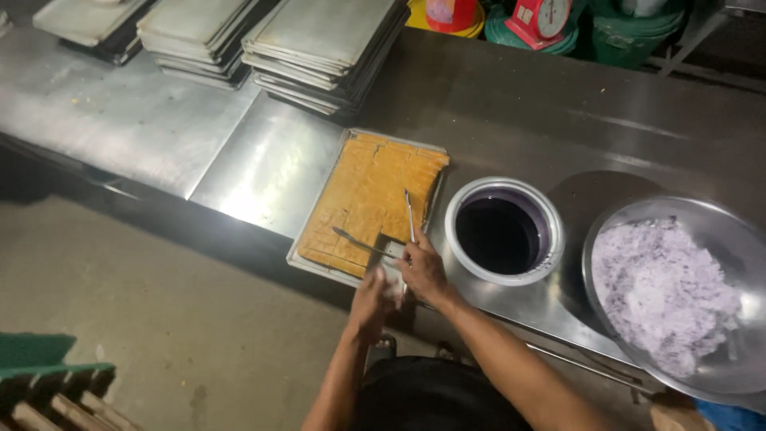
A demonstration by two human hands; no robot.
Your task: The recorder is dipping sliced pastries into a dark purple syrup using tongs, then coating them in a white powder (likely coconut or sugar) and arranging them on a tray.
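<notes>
A metal baking tray sits at the near edge of a steel counter, filled with a golden slab of cake scored into squares. My right hand grips metal tongs that reach over the cake's near right corner. My left hand is at the tray's near corner, closed on a thin metal tool whose tip lies on the cake. The corner of the tray by my hands is bare of cake.
A round tub of dark purple liquid stands right of the tray. A large steel bowl of pale purple shreds is further right. Stacks of empty trays line the back; a red scale is behind. A green crate is on the floor.
</notes>
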